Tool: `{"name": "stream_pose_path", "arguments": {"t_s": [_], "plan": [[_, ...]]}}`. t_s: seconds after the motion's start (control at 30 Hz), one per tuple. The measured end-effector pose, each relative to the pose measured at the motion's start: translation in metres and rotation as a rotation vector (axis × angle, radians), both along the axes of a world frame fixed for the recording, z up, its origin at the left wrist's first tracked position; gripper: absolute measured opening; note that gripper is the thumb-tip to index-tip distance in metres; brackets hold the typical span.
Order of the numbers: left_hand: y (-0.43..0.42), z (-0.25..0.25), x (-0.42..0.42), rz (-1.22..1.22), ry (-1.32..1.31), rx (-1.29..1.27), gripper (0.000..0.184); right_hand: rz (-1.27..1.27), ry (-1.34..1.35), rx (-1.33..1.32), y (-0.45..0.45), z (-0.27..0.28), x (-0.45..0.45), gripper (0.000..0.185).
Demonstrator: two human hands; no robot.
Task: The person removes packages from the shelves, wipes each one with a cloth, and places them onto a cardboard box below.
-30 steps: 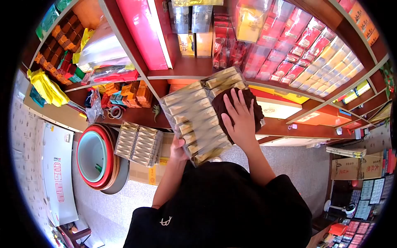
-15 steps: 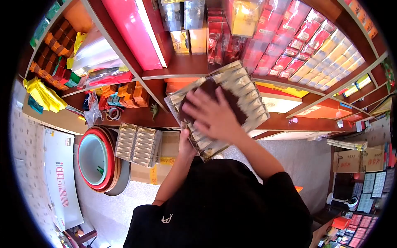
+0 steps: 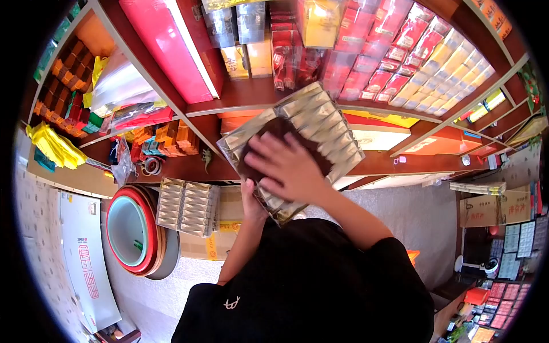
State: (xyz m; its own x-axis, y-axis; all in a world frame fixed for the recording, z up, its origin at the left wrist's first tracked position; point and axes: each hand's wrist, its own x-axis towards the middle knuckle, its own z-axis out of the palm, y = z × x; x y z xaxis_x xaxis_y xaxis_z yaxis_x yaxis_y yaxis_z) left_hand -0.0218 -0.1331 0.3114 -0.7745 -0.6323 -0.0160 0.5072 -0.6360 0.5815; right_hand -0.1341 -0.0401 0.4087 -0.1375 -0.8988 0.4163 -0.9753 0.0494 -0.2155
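Note:
A clear-wrapped pack of small gold boxes (image 3: 326, 117) is held tilted in front of the shelves. My left hand (image 3: 253, 203) grips its lower left edge, thumb on top, the other fingers hidden beneath. Across the upper face of the pack lies a dark brown cloth (image 3: 318, 154). My right hand (image 3: 289, 170) rests flat on that cloth with its fingers spread, slightly blurred by motion. A second, similar pack of gold boxes (image 3: 187, 206) stands at the lower left, on a cardboard carton (image 3: 229, 201).
Shelves with red packets (image 3: 366, 34) run along the far side. Left of the carton are nested round tubs (image 3: 143, 197), red and pale blue. A long white box (image 3: 86, 257) leans by the wall. Yellow gloves (image 3: 54, 146) hang at left. Cartons (image 3: 494, 208) stand at the right.
The view has shifted a little, and the held pack now appears slightly farther left. My right hand stays spread over the cloth; my left keeps its grip.

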Motion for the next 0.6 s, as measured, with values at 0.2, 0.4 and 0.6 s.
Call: {"name": "stream_pose_path", "arguments": {"t_s": [0.2, 0.4, 0.6], "plan": [[-0.002, -0.013, 0.002, -0.085, -0.025, -0.049, 0.078, -0.638, -0.192, -0.205, 0.043, -0.012, -0.098, 0.063], [-0.011, -0.012, 0.007, -0.057, 0.028, 0.015, 0.079, -0.756, -0.561, -0.202, 0.087, -0.051, -0.089, 0.056], [-0.002, -0.027, 0.001, -0.112, 0.067, 0.013, 0.082, -0.721, -0.065, -0.138, 0.066, -0.066, -0.006, 0.058]]}}
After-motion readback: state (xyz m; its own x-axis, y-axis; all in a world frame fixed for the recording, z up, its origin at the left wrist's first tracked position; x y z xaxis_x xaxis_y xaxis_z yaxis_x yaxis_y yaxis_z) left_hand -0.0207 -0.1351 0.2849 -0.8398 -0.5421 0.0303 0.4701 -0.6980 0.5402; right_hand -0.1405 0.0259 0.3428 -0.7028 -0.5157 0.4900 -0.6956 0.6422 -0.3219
